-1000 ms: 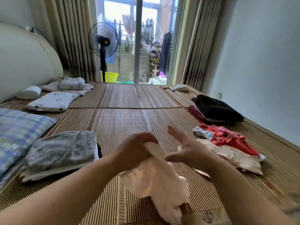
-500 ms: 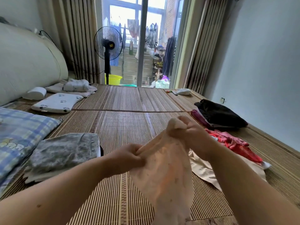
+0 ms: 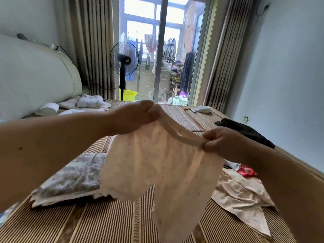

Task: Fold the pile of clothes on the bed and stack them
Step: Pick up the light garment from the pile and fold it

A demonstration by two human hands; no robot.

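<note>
A pair of pale pink dotted shorts (image 3: 157,172) hangs spread in the air above the bed mat (image 3: 108,223). My left hand (image 3: 133,118) pinches one end of the waistband and my right hand (image 3: 220,142) pinches the other end. Both legs of the shorts hang down. A folded grey floral garment (image 3: 73,179) lies on the mat at the left. At the right lie a beige printed garment (image 3: 243,199), a red one (image 3: 246,171) and a dark one (image 3: 249,132); my right arm hides part of them.
A large white cushion (image 3: 31,79) leans at the left, with a roll (image 3: 48,108) and folded white cloths (image 3: 89,101) below it. A standing fan (image 3: 124,60) and a yellow basin (image 3: 128,94) stand by the glass door. The wall runs along the right.
My hands have risen and moved apart along the waistband, so the bunched shorts now hang open and flat. The view has tilted upward.
</note>
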